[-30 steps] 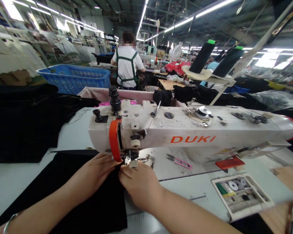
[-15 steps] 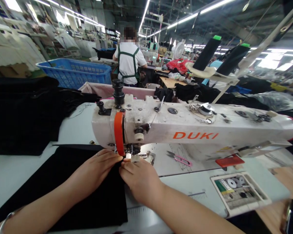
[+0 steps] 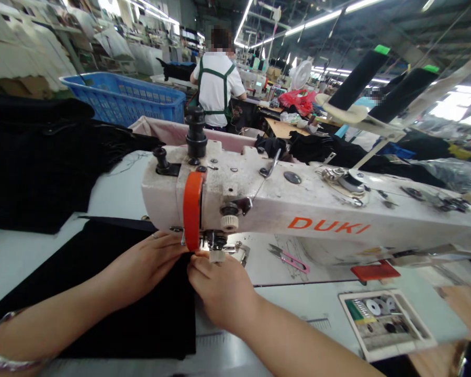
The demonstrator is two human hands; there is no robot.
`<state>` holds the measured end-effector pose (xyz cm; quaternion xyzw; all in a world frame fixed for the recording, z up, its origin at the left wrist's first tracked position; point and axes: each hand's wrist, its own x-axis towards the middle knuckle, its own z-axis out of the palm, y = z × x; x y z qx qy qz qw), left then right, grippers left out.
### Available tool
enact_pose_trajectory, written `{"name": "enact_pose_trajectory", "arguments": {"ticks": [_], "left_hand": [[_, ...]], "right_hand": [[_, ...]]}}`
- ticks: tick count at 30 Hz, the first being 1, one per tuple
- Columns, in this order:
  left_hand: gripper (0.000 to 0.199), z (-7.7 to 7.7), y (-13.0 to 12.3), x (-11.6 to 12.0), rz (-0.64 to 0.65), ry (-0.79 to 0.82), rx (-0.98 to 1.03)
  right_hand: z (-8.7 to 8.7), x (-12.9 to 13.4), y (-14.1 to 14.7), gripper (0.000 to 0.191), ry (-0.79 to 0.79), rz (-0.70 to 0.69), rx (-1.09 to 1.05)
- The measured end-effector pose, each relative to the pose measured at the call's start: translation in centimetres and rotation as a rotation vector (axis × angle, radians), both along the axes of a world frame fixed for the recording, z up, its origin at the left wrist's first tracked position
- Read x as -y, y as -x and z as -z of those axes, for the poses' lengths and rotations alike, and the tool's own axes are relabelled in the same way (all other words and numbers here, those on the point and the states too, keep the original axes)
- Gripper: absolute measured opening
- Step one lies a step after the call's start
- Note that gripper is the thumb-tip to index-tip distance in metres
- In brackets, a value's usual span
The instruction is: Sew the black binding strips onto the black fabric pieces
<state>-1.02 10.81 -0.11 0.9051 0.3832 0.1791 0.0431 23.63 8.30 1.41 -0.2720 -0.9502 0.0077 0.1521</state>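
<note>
You are sitting by a shallow tray set into the counter; it is holding pale bobbins, a green and yellow piece and some dark round bits. Beyond the machine, a pink-sided bin is standing with its inside mostly hidden, and behind it a blue basket is showing its slotted wall.

On the pale counter your black cloth is lying flat, its upper right edge reaching the needle area of the sewing machine. Your left hand is resting on it, fingers nearly straight and close together, tips beside the orange guard. Your right hand is sitting at the cloth's right edge with its fingers curled; you cannot tell whether either hand is pinching a fold. Pink-handled snips are lying under the machine's arm, a red block to their right, and a dark fabric pile is filling the left side. Two black thread cones are leaning at upper right, and a co-worker in green straps is facing away under strip lights.

The machine's arm is bearing "DUKI" in orange letters; the ruler marks are showing figures too small to read.
</note>
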Motion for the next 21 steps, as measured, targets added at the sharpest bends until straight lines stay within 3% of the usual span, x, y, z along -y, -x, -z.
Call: {"name": "enact_pose_trajectory", "arguments": {"ticks": [7, 10, 13, 16, 17, 19, 21], "left_hand": [[0.037, -0.7, -0.3, -0.2, 0.013, -0.025, -0.023], [0.039, -1.6, -0.6, 0.4, 0.028, -0.063, -0.046], [0.04, -1.9, -0.5, 3.3, 0.012, -0.125, -0.1], [0.091, -0.8, 0.0, 7.4, 0.068, -0.233, -0.192], [0.096, -0.2, 0.2, 8.6, 0.109, -0.282, -0.212], [0.085, 0.8, 0.4, 10.2, 0.119, -0.32, -0.227], [0.071, 1.4, 0.5, 11.0, 0.071, -0.275, -0.187]], "right_hand": [[0.7, 0.2, 0.6, 0.017, -0.001, -0.014, -0.053], [-0.2, 0.4, 0.1, 0.021, 0.034, 0.017, -0.038], [-2.6, 1.1, -2.1, 0.031, 0.157, 0.052, -0.046], [-4.5, 2.0, -4.9, 0.051, 0.271, 0.096, -0.049], [-4.7, 2.1, -5.5, 0.054, 0.277, 0.111, -0.038], [-4.4, 1.6, -5.8, 0.048, 0.238, 0.164, -0.015], [-3.4, 0.3, -4.9, 0.027, 0.154, 0.28, -0.017]]}}
